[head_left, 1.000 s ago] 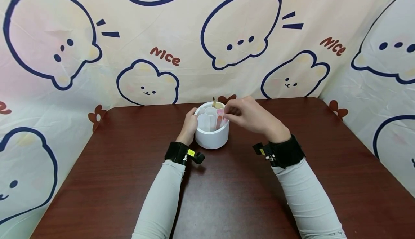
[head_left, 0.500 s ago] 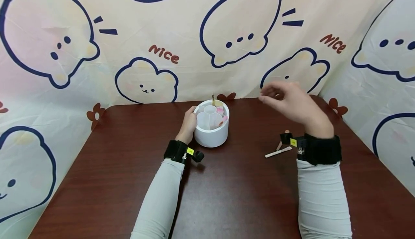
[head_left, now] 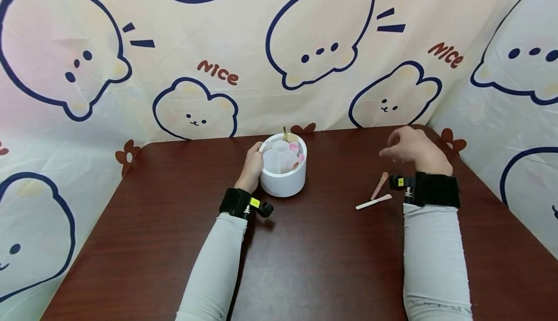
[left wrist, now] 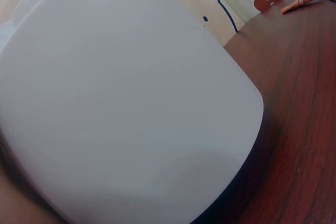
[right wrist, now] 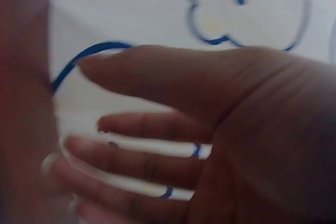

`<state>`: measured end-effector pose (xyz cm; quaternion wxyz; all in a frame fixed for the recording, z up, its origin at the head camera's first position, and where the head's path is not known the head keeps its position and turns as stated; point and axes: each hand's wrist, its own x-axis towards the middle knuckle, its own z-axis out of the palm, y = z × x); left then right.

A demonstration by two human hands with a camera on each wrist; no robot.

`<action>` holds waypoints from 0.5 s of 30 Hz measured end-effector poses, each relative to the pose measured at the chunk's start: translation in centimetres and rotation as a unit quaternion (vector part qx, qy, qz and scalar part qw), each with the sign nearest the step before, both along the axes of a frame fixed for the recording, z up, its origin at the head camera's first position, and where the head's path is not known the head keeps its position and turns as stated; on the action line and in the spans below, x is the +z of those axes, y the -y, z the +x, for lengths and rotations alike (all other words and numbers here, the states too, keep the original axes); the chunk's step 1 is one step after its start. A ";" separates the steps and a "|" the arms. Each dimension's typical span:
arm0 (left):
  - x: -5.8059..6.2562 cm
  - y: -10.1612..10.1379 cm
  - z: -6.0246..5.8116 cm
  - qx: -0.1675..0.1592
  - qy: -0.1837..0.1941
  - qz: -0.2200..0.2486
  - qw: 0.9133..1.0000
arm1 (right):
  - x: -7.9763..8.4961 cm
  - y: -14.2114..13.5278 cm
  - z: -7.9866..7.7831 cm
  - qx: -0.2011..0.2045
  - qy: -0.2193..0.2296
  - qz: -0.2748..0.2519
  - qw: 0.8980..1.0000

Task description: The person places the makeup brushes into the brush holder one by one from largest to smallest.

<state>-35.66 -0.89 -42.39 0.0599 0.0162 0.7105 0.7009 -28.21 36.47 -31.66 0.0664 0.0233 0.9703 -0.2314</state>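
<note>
My left hand (head_left: 250, 171) holds a white round desk organizer (head_left: 283, 185) by its left side, thumb at the rim. Inside are several clear compartments with pink, orange and yellowish items, and a thin gold tip sticks up at the back. The organizer's wall (left wrist: 131, 93) fills most of the left wrist view. My right hand (head_left: 414, 149) hovers at the back right of the table, fingers relaxed and holding nothing; the thumb and fingers stand apart in the right wrist view. Nearest to it lie a pink stick with an orange-brown end (head_left: 379, 186) and a slim white stick (head_left: 373, 202).
The dark wooden table (head_left: 305, 263) reaches back to a fabric backdrop (head_left: 261, 103) printed with cartoon faces. Another part of that backdrop hangs along the right side. Both forearms in white sleeves come in from the front edge, with black wrist straps.
My right hand has left the organizer and travelled right, then dropped lower over the table's back right. The two sticks now show clear of the wrist. My left hand keeps its hold.
</note>
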 end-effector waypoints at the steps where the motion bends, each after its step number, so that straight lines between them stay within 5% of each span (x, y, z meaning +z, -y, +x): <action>1: 0.0 0.0 0.0 0.000 -0.001 0.001 1.000 | -0.5 -0.2 -0.1 -0.017 0.030 -0.003 0.999; 6: 0.2 -0.1 0.1 -0.001 0.001 -0.001 1.000 | -2.2 -0.6 -0.7 -0.053 0.141 -0.001 0.989; 15: 0.1 -0.1 0.2 0.000 -0.004 -0.002 1.000 | -4.0 0.8 -2.2 -0.024 0.172 0.011 0.985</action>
